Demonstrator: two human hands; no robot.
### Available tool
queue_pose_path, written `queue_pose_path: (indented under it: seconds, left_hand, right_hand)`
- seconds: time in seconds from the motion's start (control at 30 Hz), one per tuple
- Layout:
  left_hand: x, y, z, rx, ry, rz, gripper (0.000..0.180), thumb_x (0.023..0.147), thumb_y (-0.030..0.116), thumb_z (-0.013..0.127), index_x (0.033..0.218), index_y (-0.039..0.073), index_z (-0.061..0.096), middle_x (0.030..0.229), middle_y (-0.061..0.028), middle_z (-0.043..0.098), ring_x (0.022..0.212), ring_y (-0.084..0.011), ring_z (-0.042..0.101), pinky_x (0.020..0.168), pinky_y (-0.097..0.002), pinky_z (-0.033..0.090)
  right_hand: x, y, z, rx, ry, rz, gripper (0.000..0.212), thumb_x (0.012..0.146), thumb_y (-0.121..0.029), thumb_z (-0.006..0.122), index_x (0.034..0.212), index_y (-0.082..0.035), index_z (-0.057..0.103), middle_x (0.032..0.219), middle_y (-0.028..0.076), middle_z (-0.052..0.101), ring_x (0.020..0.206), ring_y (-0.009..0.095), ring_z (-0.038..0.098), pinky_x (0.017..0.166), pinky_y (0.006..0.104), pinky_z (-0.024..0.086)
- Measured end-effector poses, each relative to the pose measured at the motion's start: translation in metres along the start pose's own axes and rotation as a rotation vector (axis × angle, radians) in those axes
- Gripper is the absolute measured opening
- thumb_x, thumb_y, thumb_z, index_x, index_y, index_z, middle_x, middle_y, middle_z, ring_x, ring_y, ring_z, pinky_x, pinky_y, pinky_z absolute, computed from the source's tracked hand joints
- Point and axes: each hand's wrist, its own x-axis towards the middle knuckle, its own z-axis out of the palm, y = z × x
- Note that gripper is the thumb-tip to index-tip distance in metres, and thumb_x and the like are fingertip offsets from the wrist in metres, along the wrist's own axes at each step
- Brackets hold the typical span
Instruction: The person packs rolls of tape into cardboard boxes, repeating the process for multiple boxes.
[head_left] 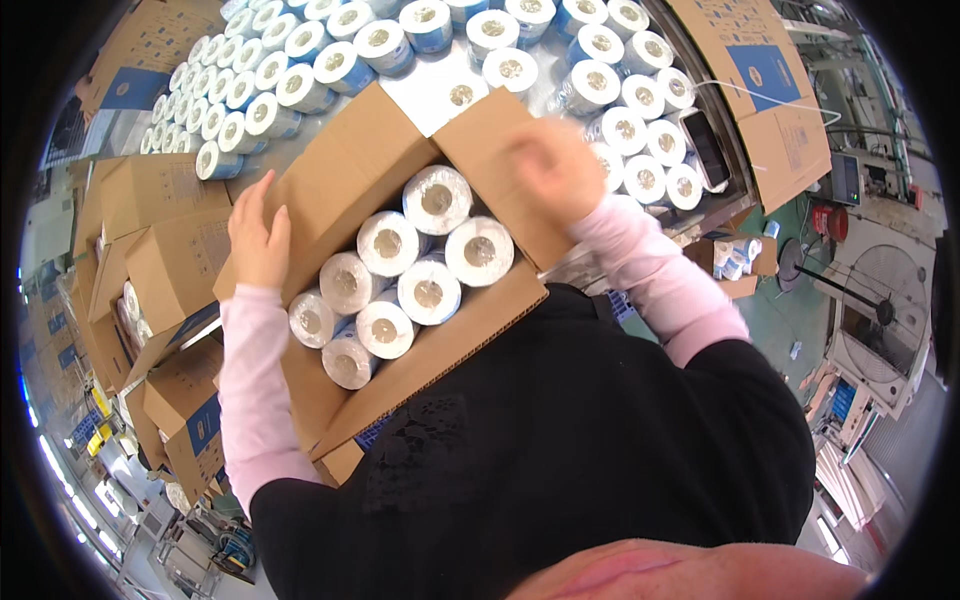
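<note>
An open cardboard box sits against my front with its flaps spread outward. Inside stand several wrapped paper rolls in two rows, their round ends and cores facing up. At the box's left side is my left hand, fingers stretched and apart, holding nothing. My right hand is over the right flap. Motion smears its fingers, so I cannot tell whether it grips the flap.
Many more wrapped rolls cover the table beyond the box. A phone lies by the table's right edge. Other open cartons stand at the left. To the right are a large fan and a small carton of rolls.
</note>
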Motion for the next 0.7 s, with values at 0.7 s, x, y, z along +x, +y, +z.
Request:
queue_pose_path:
  seconds: [0.7]
  left_hand:
    - [0.286, -0.062, 0.123, 0.686, 0.272, -0.15, 0.029, 0.078, 0.019, 0.063, 0.105, 0.025, 0.069, 0.124, -0.007, 0.053, 0.122, -0.0273, 0.044, 0.102, -0.0416, 0.035]
  right_hand:
    - [-0.084, 0.188, 0.074, -0.848, -0.332, 0.67, 0.039, 0.076, -0.042, 0.064, 0.106, -0.017, 0.061, 0.097, 0.015, 0.05, 0.102, 0.033, 0.048, 0.101, 0.0508, 0.025]
